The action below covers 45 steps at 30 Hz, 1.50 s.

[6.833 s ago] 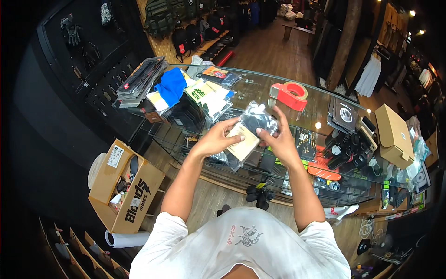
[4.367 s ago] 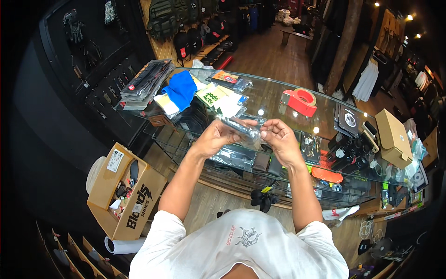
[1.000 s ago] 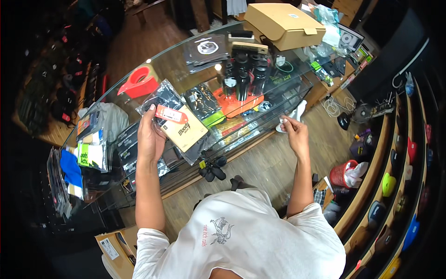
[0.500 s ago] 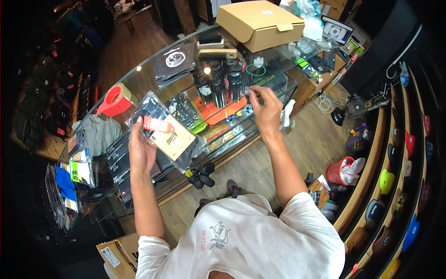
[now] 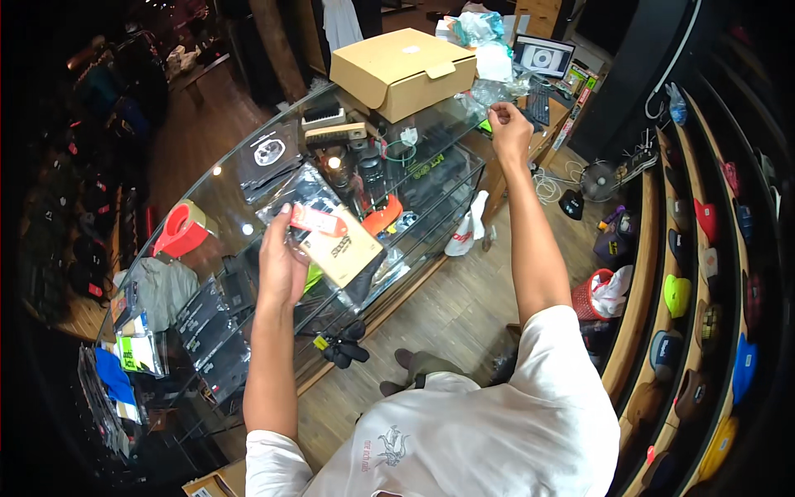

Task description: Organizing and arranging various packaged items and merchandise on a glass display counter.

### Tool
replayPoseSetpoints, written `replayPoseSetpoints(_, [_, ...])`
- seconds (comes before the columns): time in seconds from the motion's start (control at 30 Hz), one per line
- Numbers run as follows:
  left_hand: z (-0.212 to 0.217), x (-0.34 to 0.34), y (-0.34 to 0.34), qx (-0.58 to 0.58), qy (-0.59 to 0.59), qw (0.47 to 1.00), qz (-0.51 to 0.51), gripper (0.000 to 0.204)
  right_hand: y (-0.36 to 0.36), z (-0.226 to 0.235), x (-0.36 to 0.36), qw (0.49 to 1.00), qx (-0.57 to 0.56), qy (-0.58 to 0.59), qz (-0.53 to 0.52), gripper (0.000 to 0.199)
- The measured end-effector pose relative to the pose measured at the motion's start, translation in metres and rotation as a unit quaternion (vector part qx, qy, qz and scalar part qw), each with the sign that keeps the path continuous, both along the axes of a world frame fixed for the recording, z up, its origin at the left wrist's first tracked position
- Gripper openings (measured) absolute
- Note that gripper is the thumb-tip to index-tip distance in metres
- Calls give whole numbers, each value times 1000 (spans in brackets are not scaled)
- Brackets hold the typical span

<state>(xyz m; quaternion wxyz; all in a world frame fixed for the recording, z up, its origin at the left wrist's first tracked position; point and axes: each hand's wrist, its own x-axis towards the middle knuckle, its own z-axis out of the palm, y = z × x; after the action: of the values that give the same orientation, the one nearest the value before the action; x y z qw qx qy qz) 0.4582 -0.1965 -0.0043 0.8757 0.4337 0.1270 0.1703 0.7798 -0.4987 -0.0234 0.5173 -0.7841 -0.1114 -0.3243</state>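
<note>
My left hand (image 5: 284, 261) grips a clear plastic packet (image 5: 364, 225) over the glass counter. Inside the packet show a cream card (image 5: 341, 255) and dark contents; a red tag (image 5: 321, 220) lies near my thumb. My right hand (image 5: 511, 134) is stretched out far to the right, fingers pinched together. Whatever is between its fingertips, if anything, is too small to make out. It hovers by the crumpled clear plastic (image 5: 489, 91) at the counter's far right end.
A cardboard box (image 5: 402, 70) stands on the glass counter (image 5: 248, 195), with brushes (image 5: 335, 135) and a red tape dispenser (image 5: 184, 232). A laptop (image 5: 542, 56) is at the back right. Cap shelves (image 5: 642, 356) and a red basket (image 5: 590, 296) line the right side.
My right hand has reached out farther to the right and away, from above the counter toward the crumpled plastic. My left hand still holds the packet. The whole view has shifted.
</note>
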Motion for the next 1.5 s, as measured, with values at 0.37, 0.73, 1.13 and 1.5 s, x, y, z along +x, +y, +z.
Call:
replayPoseSetpoints(0.37, [12,128,-108,41,-46,998,-12,28,-95,10,126,998,38,-37,-41,14])
replayPoseSetpoints(0.73, [-1,233,-184,-26,-19,999,-18,23,-106,-28,202,954,-274,-104,62,17])
replayPoseSetpoints(1.13, [2,167,-170,-4,-17,999,42,27,-81,50,35,924,8,50,380,20])
replayPoseSetpoints(1.5, [21,45,-142,206,21,962,180,30,29,43,-140,828,-54,1,558,17])
